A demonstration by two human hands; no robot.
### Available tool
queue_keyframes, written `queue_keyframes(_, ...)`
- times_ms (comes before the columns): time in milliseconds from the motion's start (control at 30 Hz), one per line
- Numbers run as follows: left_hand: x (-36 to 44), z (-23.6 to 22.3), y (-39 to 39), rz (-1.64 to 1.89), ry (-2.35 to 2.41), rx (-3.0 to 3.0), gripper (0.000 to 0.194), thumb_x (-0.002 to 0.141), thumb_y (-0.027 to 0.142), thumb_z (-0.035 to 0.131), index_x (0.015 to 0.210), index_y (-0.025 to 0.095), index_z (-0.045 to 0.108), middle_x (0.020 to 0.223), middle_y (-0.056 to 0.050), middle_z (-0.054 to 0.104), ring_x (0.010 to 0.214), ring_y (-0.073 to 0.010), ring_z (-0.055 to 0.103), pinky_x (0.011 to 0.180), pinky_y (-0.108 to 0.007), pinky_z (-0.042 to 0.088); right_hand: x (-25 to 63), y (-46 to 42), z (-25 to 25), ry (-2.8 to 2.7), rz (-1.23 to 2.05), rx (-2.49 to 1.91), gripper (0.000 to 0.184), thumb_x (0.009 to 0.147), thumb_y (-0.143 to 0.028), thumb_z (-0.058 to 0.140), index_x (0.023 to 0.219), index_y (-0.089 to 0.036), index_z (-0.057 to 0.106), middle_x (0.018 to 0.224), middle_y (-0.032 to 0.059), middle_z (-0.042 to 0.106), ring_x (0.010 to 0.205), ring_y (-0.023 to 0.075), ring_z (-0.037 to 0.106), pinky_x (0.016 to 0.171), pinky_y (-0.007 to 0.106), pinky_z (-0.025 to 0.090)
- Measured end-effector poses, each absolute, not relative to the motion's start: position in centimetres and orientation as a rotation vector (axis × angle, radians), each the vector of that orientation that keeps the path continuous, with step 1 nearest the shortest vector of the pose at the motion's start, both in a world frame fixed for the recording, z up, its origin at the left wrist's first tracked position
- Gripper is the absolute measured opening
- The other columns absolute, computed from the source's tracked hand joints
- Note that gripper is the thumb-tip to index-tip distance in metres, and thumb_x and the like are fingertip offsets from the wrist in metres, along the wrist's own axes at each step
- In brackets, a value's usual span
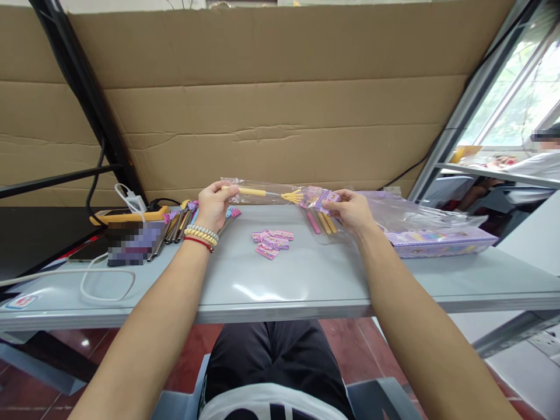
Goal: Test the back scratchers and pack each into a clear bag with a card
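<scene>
A yellow back scratcher (pixel 290 197) with a small hand-shaped end and a metal shaft lies in a clear plastic sleeve, stretched level above the table. My left hand (pixel 215 205) is closed on the handle end of the sleeve. At the other end, the fingers of my right hand (pixel 352 211) pinch the sleeve by its purple printed card (pixel 317 197). Below, several small purple printed cards (pixel 271 240) lie in a loose pile on the table (pixel 284 286). Beside my left wrist is a bunch of back scratchers (pixel 177 224) with coloured hand-shaped ends.
Under my right hand lie a pink handle (pixel 313 223) and yellow handles (pixel 327 223) in clear plastic. A purple box (pixel 441 242) with plastic film (pixel 420 213) stands at the right. White cable (pixel 107 298) and a charger (pixel 135 201) are at the left. Cardboard (pixel 280 111) closes the back.
</scene>
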State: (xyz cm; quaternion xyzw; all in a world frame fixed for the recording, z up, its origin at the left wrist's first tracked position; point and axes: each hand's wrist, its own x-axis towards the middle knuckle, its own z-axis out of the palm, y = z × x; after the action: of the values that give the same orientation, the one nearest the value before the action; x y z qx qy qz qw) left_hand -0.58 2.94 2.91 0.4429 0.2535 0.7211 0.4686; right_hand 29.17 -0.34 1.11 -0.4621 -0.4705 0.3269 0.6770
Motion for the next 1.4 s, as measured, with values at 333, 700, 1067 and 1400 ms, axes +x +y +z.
queue_keyframes(333, -0.64, 2.88, 2.92, 1.738, 0.637, 1.097, 0.028, 0.044, 0.013, 0.081, 0.064, 0.013, 0.062, 0.056, 0.002, 0.057, 0.051, -0.0067, 0.050, 0.052, -0.021, 0.040, 29.46, -0.40, 1.16, -1.100, 0.799, -1.085, 0.048, 0.032, -0.013, 0.084, 0.075, -0.015, 0.062, 0.056, -0.0025, 0.062, 0.047, 0.0087, 0.052, 0.038, 0.019, 0.033)
queue_keyframes(700, -0.72, 2.85, 2.93, 1.741, 0.635, 1.109, 0.029, 0.044, 0.014, 0.082, 0.064, 0.013, 0.062, 0.057, 0.002, 0.056, 0.053, -0.0071, 0.050, 0.052, -0.021, 0.039, 29.21, -0.87, 1.52, -1.096, 0.853, -1.090, 0.033, 0.042, -0.017, 0.081, 0.070, -0.016, 0.064, 0.061, 0.0005, 0.063, 0.052, 0.0092, 0.052, 0.038, 0.019, 0.032)
queue_keyframes(1067, -0.71, 2.95, 2.93, 1.754, 0.635, 1.093, 0.030, 0.042, 0.013, 0.082, 0.064, 0.012, 0.061, 0.058, 0.002, 0.057, 0.054, -0.0078, 0.052, 0.053, -0.022, 0.040, 29.32, -0.69, 1.31, -1.143, 0.801, -1.116, 0.021, 0.048, -0.023, 0.081, 0.061, -0.014, 0.067, 0.058, 0.0022, 0.061, 0.051, 0.0087, 0.050, 0.041, 0.020, 0.037)
queue_keyframes(1400, -0.73, 3.00, 2.71, 1.740, 0.636, 1.101, 0.029, 0.044, 0.015, 0.082, 0.064, 0.013, 0.060, 0.056, 0.003, 0.055, 0.053, -0.0066, 0.050, 0.053, -0.021, 0.040, 29.22, -0.67, 1.24, -1.126, 0.788, -1.064, 0.031, 0.045, -0.025, 0.086, 0.065, -0.015, 0.064, 0.057, 0.0010, 0.061, 0.049, 0.0090, 0.051, 0.042, 0.021, 0.038)
